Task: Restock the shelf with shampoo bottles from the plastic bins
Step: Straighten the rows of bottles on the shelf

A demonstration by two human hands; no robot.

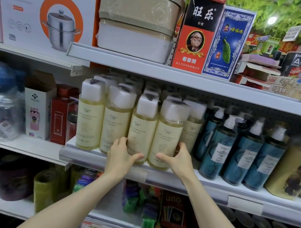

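Note:
Several pale-yellow shampoo bottles with white wrapped caps stand in rows on the middle shelf (174, 179). My left hand (121, 155) grips the base of the third front bottle (141, 132), fingers on its left side and thumb across its front. My right hand (177, 159) grips the base of the fourth front bottle (166, 136), fingers round its right side, thumb on its front. Both bottles stand upright at the shelf's front edge, side by side. No plastic bin is in view.
Teal pump bottles (243, 151) stand right of the yellow ones, then a tan bottle (296, 168). Boxed flasks (37, 107) and clear jars sit on the left shelf. Stacked containers (137, 22) and card boxes fill the shelf above; toys and cards lie below.

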